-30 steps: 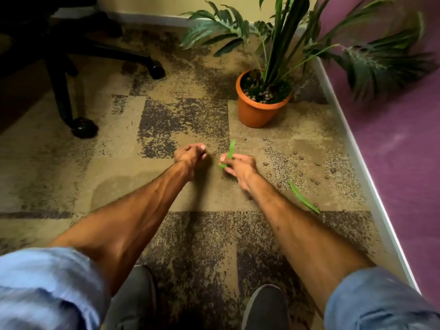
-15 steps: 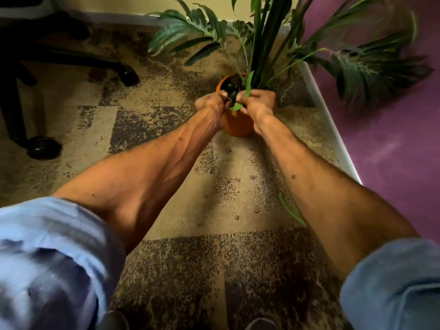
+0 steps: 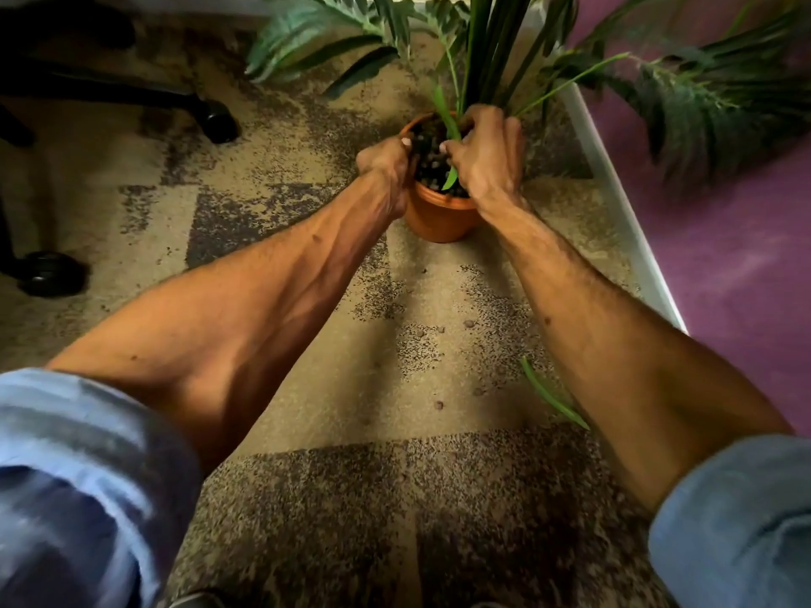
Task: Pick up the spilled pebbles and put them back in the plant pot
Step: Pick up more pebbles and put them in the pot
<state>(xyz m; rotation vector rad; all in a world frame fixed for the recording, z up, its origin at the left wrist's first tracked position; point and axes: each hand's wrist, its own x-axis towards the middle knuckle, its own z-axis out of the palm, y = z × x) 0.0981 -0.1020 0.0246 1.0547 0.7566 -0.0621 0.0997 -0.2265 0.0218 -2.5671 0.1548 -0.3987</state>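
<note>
Pebbles (image 3: 432, 162), brown and rounded, heaped inside the orange plastic plant pot (image 3: 434, 217) between the two hands; a few more pebbles scattered loose on the carpet (image 3: 307, 388) nearer the body, among them one (image 3: 469, 323) between the forearms and another (image 3: 438, 405) closer still.

Head view: left hand (image 3: 386, 168) curled at the pot's left rim, fingers bunched tight and thumb tip over the edge; no telling whether anything lies inside the fist. Right hand (image 3: 489, 155) over the pot's right side, fingers bent down toward the pebble heap, pinching a green leaf blade (image 3: 450, 125) that runs from above the knuckles down past the thumb to the near rim. Whether pebbles are also in this grasp cannot be told.

Beyond both hands, dark stems and fronds (image 3: 491, 46) rising from the pot. Nearer than the right hand and beside its forearm, a fallen green leaf strip (image 3: 548, 394) flat on the carpet. Far left of the left hand, black chair casters (image 3: 217, 120). Right of the right hand, a white skirting strip (image 3: 614, 190) below a purple wall (image 3: 724, 256). Rolled blue sleeves (image 3: 79, 476) at the bottom corners.
</note>
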